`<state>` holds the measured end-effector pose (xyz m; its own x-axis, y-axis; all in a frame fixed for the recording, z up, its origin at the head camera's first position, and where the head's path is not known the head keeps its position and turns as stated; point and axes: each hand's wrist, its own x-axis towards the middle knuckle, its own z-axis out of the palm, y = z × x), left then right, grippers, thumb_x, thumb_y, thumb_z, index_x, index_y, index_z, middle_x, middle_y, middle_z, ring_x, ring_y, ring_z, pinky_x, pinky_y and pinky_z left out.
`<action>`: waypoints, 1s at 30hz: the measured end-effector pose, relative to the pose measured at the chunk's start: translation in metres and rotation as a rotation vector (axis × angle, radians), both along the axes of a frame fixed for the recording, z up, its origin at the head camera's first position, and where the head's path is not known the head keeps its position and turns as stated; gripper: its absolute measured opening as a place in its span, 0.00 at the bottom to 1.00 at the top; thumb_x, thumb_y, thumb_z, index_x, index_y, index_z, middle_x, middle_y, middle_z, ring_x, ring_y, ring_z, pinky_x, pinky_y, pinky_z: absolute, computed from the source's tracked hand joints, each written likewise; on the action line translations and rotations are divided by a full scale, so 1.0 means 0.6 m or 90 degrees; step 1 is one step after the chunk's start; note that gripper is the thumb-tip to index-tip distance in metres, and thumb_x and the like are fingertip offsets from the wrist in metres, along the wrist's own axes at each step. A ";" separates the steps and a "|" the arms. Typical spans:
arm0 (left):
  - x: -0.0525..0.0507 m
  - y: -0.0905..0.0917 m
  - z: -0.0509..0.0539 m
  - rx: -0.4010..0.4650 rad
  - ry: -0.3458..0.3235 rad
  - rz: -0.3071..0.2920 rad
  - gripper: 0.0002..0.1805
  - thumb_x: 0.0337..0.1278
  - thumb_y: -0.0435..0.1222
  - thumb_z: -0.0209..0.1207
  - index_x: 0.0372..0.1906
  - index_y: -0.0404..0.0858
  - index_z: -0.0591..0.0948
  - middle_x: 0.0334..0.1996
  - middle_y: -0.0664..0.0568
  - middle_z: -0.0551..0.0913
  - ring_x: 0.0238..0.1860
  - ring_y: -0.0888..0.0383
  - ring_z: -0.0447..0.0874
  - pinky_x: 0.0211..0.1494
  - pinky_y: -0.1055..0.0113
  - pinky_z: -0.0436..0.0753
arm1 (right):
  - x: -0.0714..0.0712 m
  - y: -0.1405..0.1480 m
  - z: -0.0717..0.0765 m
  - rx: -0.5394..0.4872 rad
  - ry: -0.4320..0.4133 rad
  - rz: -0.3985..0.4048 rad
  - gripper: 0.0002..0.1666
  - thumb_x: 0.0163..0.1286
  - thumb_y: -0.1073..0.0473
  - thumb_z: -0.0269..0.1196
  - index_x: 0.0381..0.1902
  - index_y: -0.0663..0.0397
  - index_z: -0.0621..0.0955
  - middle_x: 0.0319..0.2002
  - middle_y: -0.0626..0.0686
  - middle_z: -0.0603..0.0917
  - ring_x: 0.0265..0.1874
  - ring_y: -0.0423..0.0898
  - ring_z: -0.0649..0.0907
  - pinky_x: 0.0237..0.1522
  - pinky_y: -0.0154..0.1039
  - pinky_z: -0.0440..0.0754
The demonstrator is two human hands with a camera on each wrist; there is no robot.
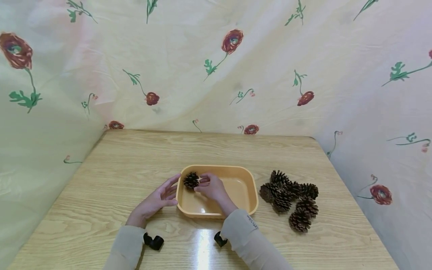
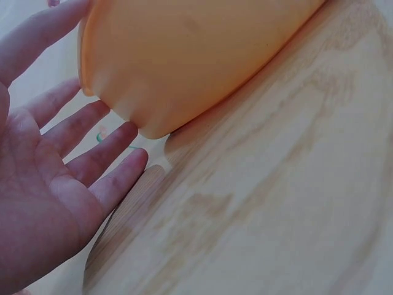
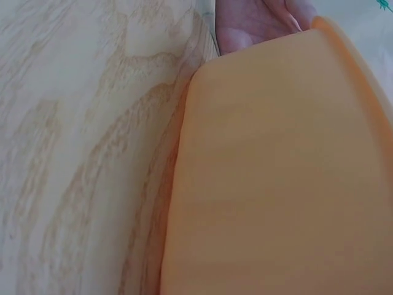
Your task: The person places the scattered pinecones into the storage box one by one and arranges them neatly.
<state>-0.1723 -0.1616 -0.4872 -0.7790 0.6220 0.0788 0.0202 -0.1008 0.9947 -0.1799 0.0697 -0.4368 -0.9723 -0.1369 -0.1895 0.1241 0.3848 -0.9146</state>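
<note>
A yellow-orange plastic box (image 1: 236, 183) with rounded corners sits on the wooden table. One dark brown pine cone (image 1: 191, 180) lies inside, in its far left corner. My right hand (image 1: 213, 189) reaches over the near wall into the box. Its thumb and fingers are parted just right of the pine cone; whether the tips touch it is hard to tell. At the outside of the left wall, my left hand (image 1: 158, 198) rests its outstretched fingers against the box. The left wrist view shows this left hand (image 2: 55, 166) with fingers spread along the box's end (image 2: 166, 61).
To the right of the box, a pile of several pine cones (image 1: 283, 191) lies on the table (image 1: 141, 150). A floral cloth (image 1: 189, 48) hangs behind and at both sides. Black wrist devices (image 1: 156, 243) show near both cuffs.
</note>
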 end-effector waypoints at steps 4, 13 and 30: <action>0.001 0.001 -0.001 -0.004 0.002 0.003 0.49 0.58 0.28 0.61 0.78 0.39 0.45 0.77 0.36 0.42 0.75 0.34 0.43 0.67 0.81 0.68 | -0.001 0.004 -0.003 -0.008 -0.013 -0.016 0.33 0.55 0.67 0.71 0.58 0.69 0.74 0.52 0.66 0.81 0.50 0.60 0.83 0.41 0.41 0.88; -0.001 0.002 -0.003 -0.006 0.010 0.004 0.48 0.58 0.27 0.61 0.78 0.39 0.46 0.77 0.36 0.41 0.75 0.33 0.44 0.66 0.82 0.67 | 0.003 0.031 0.017 -0.004 0.000 -0.012 0.31 0.58 0.65 0.69 0.59 0.68 0.74 0.54 0.66 0.80 0.52 0.61 0.82 0.48 0.45 0.86; 0.000 0.001 -0.001 -0.007 0.016 -0.002 0.49 0.58 0.28 0.61 0.78 0.38 0.44 0.77 0.35 0.40 0.73 0.29 0.46 0.65 0.81 0.68 | 0.033 0.116 0.053 0.039 0.028 -0.002 0.28 0.63 0.65 0.66 0.60 0.67 0.74 0.55 0.66 0.80 0.52 0.60 0.82 0.52 0.48 0.84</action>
